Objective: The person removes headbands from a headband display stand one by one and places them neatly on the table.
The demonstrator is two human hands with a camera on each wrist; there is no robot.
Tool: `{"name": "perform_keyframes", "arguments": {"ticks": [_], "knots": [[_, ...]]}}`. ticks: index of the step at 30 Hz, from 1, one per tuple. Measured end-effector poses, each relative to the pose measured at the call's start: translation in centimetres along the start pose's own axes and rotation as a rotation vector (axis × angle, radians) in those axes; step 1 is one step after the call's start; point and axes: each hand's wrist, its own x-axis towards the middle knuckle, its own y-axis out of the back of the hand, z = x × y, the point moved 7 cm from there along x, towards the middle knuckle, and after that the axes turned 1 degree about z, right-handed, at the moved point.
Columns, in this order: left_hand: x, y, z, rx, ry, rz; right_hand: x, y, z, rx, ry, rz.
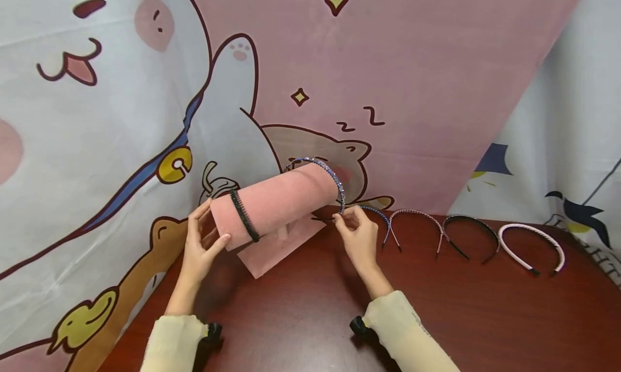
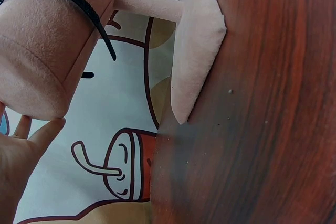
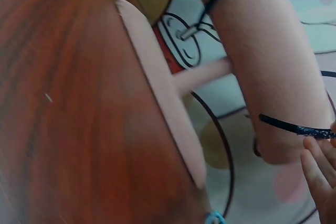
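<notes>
A pink plush headband stand, a padded roll on a short post and flat base, stands on the table. My left hand grips the roll's left end, thumb on the near side and fingers behind. Close to that hand, a black toothed headband sits over the roll. At the right end, a glittery blue headband arches over the roll. My right hand pinches its near end between thumb and fingers. In the right wrist view, the blue band's dark tip extends past the fingertips, and the hand is partly cut off.
Right of the stand, a row of headbands lies on the dark red wooden table: a blue one, a pink beaded one, a black one and a white one. A cartoon-printed cloth hangs behind.
</notes>
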Motion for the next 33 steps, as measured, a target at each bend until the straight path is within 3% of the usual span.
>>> {"name": "perform_keyframes", "arguments": {"ticks": [7,12,18,27,33], "knots": [[0.1,-0.1,0.1,0.0,0.004,-0.004,2.4,5.2,-0.7,0.082,0.041,0.154],[0.0,-0.1,0.0,0.01,0.013,-0.004,2.9,8.9,-0.6,-0.009,0.038,0.151],[-0.1,0.0,0.0,0.019,0.021,0.004,2.0,11.7,0.3,-0.166,-0.052,-0.003],[0.0,-0.1,0.1,-0.004,0.001,0.004,0.0,13.1,2.5,-0.143,-0.306,-0.324],[-0.2,0.0,0.1,0.012,0.019,-0.002,-2.0,12.7,5.0,-0.093,-0.468,-0.503]]}}
